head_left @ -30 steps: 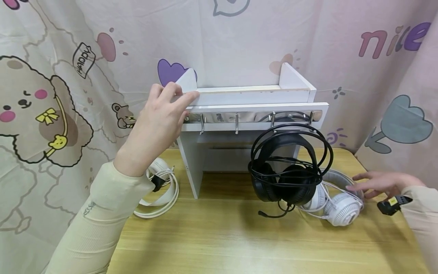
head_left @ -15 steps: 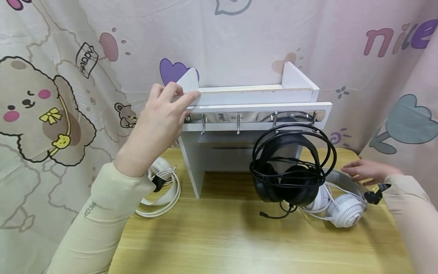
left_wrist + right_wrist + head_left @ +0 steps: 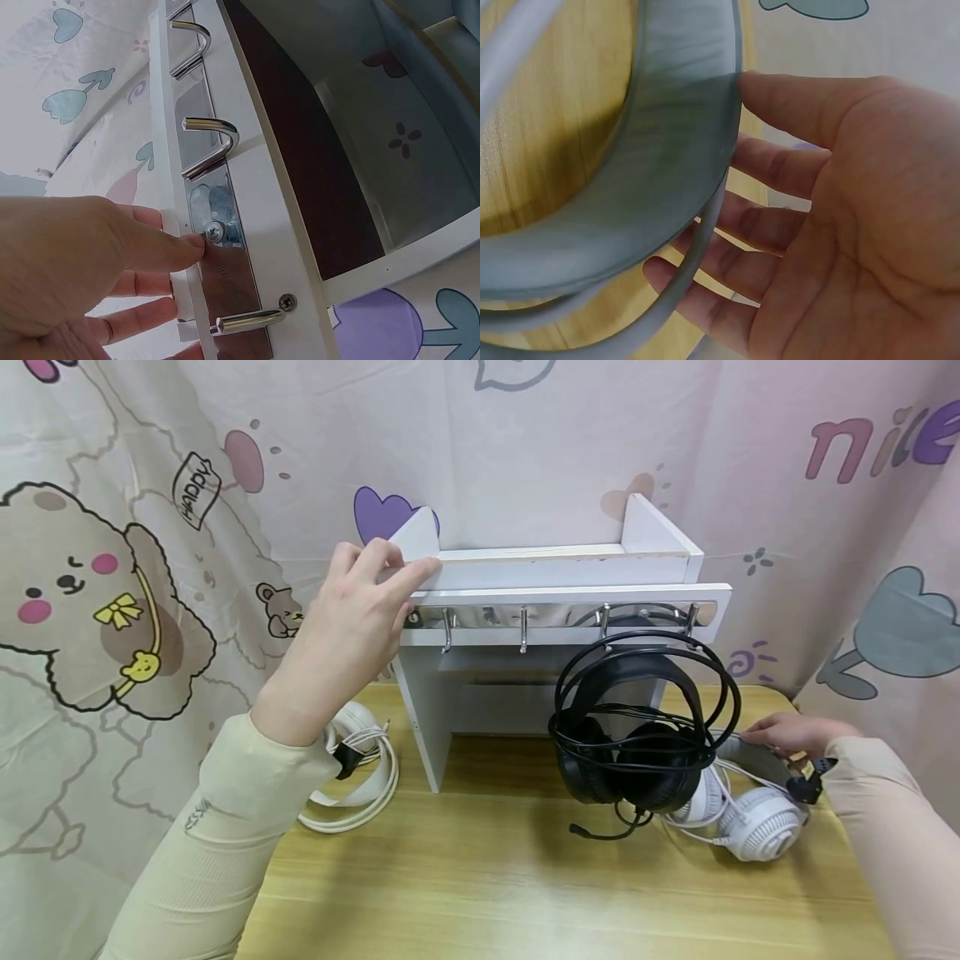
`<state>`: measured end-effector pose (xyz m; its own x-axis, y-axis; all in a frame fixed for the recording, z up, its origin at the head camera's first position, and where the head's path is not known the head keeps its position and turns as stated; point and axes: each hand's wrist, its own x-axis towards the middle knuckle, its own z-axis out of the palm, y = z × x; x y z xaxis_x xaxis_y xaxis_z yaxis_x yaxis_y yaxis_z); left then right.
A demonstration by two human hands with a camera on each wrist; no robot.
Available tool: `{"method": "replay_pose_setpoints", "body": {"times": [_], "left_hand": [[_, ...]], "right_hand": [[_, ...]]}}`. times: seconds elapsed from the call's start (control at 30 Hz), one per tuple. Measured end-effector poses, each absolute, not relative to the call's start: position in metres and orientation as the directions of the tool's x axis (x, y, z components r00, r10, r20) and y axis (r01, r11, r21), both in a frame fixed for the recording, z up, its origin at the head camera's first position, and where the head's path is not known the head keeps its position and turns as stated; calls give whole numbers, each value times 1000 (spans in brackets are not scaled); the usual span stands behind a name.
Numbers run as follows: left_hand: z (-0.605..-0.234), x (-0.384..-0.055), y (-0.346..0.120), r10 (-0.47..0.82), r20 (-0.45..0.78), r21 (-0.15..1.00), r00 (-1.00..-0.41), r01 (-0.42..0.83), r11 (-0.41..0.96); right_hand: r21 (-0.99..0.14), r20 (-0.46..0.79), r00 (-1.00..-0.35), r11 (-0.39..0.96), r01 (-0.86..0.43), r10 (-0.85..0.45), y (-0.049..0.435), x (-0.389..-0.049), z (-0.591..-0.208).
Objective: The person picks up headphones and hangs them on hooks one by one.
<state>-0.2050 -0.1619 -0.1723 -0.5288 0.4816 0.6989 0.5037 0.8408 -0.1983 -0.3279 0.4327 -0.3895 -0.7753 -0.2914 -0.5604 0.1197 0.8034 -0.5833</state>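
A white wooden shelf carries a metal hook rail along its front. At the rail's left end, my left hand grips the board; in the left wrist view its thumb presses the metal plate, with the fingers behind the edge. From the hooks on the right hangs a black headset with a coiled cable and a microphone boom. White headphones lie on the table below it, partly hidden by the headset. My right hand holds their grey-padded headband, thumb at the edge and fingers reaching underneath beside the cable.
Another pair of white headphones with a bundled cable lies left of the shelf, partly behind my left sleeve. The wooden table extends in front. A printed curtain hangs close behind and at both sides.
My right hand has moved left and inward, from beside the white headphones onto the back of their headband. The left hand keeps its grip on the rail; the black headset stays hanging.
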Motion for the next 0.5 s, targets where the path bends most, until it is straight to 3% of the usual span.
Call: {"method": "replay_pose_setpoints", "body": {"times": [0.5], "left_hand": [[-171,-204,-162,471,687,-170,-554,507,845]], "right_hand": [[-638,-529,-812,746,191,-244,433,-319,-376]]}}
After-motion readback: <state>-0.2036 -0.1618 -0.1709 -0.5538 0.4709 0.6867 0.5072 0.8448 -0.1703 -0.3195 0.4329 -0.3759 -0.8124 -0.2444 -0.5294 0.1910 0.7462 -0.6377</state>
